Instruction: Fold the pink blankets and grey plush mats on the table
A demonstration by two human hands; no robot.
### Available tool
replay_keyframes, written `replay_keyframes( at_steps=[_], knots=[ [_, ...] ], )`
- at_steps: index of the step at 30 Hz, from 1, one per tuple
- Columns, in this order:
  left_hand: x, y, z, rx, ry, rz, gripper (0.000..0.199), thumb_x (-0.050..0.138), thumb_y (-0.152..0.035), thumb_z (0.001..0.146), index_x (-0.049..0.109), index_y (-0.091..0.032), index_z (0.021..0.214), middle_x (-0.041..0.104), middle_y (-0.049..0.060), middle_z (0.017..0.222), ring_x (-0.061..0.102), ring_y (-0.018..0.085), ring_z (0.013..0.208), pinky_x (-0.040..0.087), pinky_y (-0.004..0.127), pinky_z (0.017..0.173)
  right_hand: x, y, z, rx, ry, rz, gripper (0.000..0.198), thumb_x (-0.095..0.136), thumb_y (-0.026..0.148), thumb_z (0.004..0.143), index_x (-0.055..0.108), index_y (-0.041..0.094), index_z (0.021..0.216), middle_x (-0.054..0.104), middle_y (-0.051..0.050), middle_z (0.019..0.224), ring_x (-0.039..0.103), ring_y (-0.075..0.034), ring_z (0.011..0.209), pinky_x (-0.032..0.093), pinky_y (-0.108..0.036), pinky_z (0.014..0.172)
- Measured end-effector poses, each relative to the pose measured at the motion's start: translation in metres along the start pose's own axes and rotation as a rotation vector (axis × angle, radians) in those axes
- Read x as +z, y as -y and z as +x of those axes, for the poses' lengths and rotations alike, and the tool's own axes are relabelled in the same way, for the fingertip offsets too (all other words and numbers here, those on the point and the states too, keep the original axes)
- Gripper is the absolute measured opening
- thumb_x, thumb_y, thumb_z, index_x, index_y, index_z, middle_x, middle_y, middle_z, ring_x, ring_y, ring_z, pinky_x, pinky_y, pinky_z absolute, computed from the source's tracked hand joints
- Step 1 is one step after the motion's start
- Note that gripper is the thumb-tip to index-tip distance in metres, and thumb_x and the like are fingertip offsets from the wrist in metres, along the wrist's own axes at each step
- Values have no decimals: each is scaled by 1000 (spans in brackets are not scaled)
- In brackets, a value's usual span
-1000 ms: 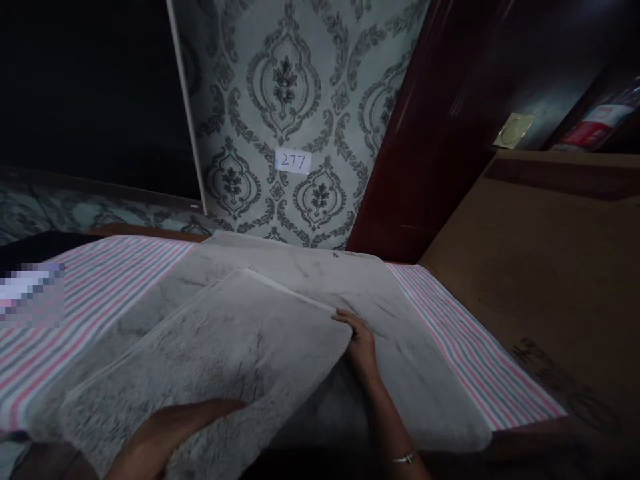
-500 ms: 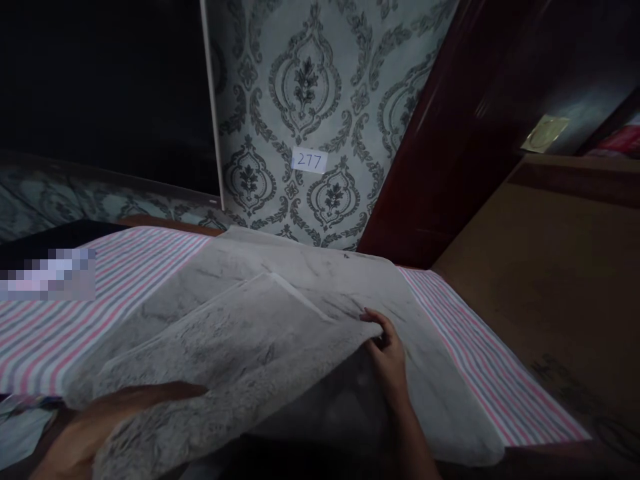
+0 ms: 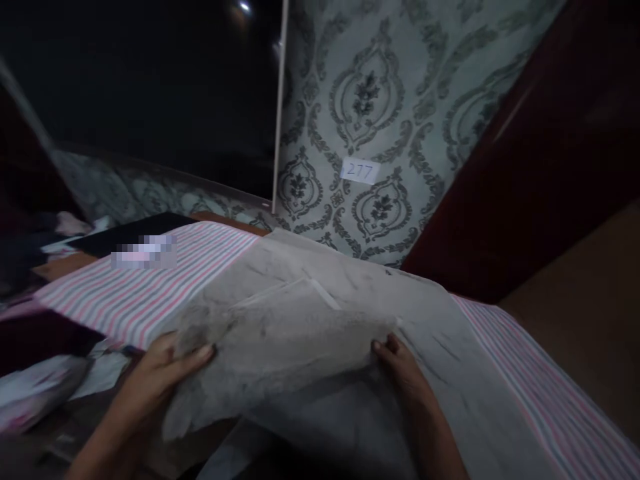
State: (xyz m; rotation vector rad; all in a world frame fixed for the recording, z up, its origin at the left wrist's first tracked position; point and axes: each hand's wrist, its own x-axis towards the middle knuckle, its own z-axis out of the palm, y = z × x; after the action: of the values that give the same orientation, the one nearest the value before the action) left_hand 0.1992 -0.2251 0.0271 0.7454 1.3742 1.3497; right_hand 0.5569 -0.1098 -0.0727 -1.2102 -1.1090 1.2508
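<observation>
While hands [image 3: 163, 367] [image 3: 404, 370] grip fabric [image 3: 285, 343], striped cloth [image 3: 210, 260] flanks it.

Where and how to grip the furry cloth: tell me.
Probably pinch the furry cloth by its left and right ends, coming from the near side: its near edge is raised off the gray mat, leaving room underneath. The left hand and right hand hold it there.

The wooden table [image 3: 230, 221] carries 1 striped cloth [image 3: 200, 263] beneath a grey sheet [image 3: 435, 313].
</observation>
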Motion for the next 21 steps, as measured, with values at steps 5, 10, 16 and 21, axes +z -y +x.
replay_keyframes(
  at_steps=[5,10,16,21],
  knots=[
    [-12,6,30,-31,58,-97,62,89,-41,52,72,-10,103,77,13,89,73,33,85,59,39,76,1,-1,3,101,90,31,61,83,55,61,70,21,110,73,-12,112,67,-32,108,51,-44,95],
    [-19,16,40,0,95,13,49,79,-44,67,73,-11,103,77,11,89,72,33,95,57,39,82,10,-1,5,100,-34,-66,69,82,59,58,71,19,113,74,-12,112,66,-34,110,50,-43,97],
    [-21,26,55,-4,68,158,47,79,-44,66,73,-11,100,77,9,88,72,31,90,57,38,82,13,-7,-2,98,12,-64,70,79,60,64,69,21,122,74,-11,111,68,-33,104,53,-42,91],
    [-21,25,51,24,181,106,39,74,-42,74,74,-13,101,77,6,87,73,29,89,56,36,80,9,-8,-4,82,18,-21,66,80,56,65,70,21,120,74,-11,112,67,-33,106,51,-44,96]
  ],
)
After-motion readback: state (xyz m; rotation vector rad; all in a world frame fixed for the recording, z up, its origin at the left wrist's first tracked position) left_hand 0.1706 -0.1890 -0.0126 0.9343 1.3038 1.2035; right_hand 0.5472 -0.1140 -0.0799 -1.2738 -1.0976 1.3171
